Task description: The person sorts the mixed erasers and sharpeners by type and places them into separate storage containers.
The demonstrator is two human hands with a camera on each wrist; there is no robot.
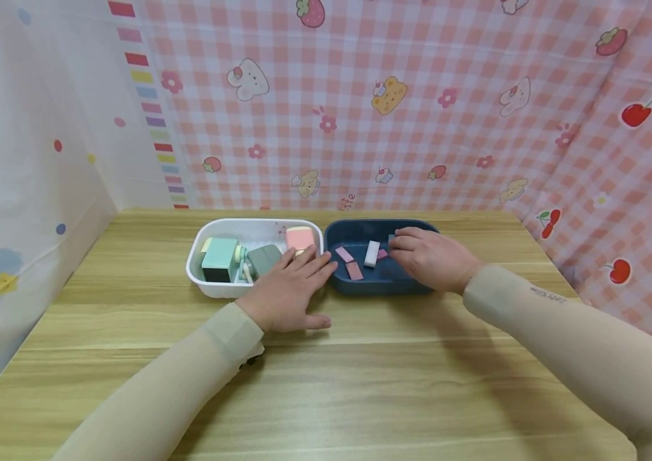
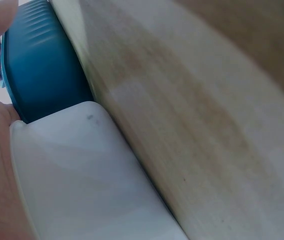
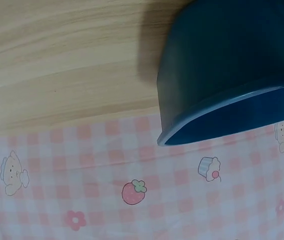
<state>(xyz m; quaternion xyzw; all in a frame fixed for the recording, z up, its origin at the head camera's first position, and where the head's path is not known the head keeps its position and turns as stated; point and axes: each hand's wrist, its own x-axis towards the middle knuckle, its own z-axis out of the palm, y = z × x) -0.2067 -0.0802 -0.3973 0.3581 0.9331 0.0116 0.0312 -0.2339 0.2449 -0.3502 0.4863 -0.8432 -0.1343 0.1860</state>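
My left hand (image 1: 288, 291) rests across the right end of a white bin (image 1: 219, 291), fingers straight and spread. In the left wrist view its palm lies along the rim. Over the right part of a dark blue bin (image 1: 355, 288), my right hand (image 1: 435, 259) curls its fingers and pinches a small blue-grey block (image 1: 392, 239), mostly hidden. Left of these fingers, a white block (image 1: 371, 254) and small pink pieces (image 1: 355, 270) lie on the bin's floor. The right wrist view shows the blue bin's outside; the fingertips are out of sight there.
Inside the white bin are a mint-green box-shaped thing (image 1: 220, 257), a grey-green piece (image 1: 264, 259) and a pink thing with a cream edge (image 1: 300, 237). Both bins stand side by side on the wooden table (image 1: 326, 384). A checked cloth (image 1: 349, 128) hangs behind.
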